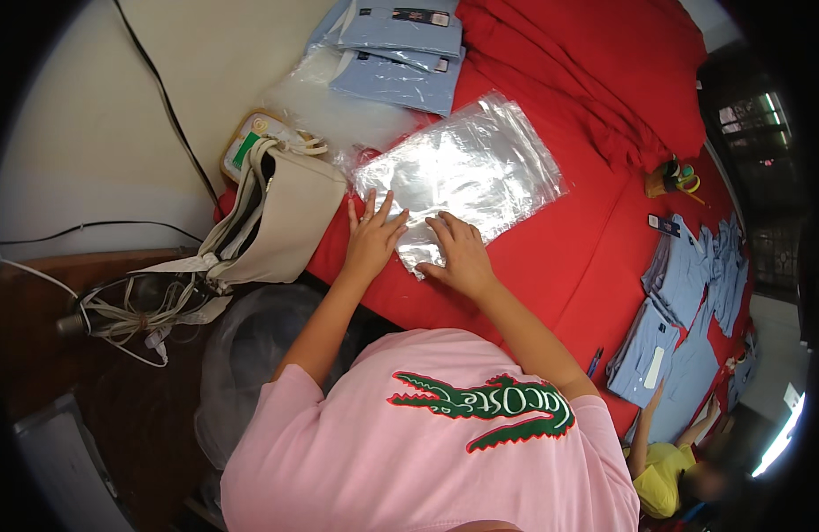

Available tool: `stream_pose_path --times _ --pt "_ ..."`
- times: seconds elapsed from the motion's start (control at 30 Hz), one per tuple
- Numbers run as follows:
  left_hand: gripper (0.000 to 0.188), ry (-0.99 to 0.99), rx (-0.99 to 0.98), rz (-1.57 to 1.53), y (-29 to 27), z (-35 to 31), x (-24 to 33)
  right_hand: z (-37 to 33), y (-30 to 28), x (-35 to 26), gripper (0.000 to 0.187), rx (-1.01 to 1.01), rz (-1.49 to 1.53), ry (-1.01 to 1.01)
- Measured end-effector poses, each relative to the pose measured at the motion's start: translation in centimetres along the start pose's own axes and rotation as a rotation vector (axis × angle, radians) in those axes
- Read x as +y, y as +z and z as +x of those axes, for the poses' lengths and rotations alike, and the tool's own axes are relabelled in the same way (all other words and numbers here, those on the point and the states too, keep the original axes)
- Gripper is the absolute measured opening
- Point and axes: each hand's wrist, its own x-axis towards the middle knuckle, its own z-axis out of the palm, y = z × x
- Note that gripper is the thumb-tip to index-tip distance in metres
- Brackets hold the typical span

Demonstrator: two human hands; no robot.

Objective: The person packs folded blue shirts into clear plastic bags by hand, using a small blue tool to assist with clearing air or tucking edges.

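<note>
A stack of clear plastic bags (480, 160) lies flat and shiny on the red cloth (551, 266) in front of me. My left hand (370, 232) rests on the near left edge of the bags with its fingers spread. Over their near edge lies my right hand (461, 255), fingers stretched and thumb apart, pressing on the plastic. Neither hand visibly grips anything. Beyond the bags, at the far left, sit folded light blue garments (396, 75) in clear wrapping with dark tags.
A beige bag (290, 208) stands left, beside a small tin (250, 142). Cables (148, 310) hang below it. Bunched red cloth (596, 71) lies far right, near yellow-handled scissors (688, 183). Several blue garments (644, 346) lie right, where a person in yellow (662, 479) reaches in.
</note>
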Motion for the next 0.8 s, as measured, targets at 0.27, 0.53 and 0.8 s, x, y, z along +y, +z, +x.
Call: stream_pose_path --times 0.27,0.53,0.8 --pt "0.025 0.177 0.149 -0.261 -6.8 6.9 7.3 4.9 -3.3 -3.6 0.07 0.436 0.02 0.046" --pt "0.064 0.341 0.241 -0.335 -4.9 14.1 10.7 0.3 -16.5 10.2 0.012 1.039 0.921 0.411" --pt "0.064 0.379 -0.334 -0.069 5.5 19.7 8.5 -20.0 -11.1 25.3 0.053 0.846 1.395 1.15"
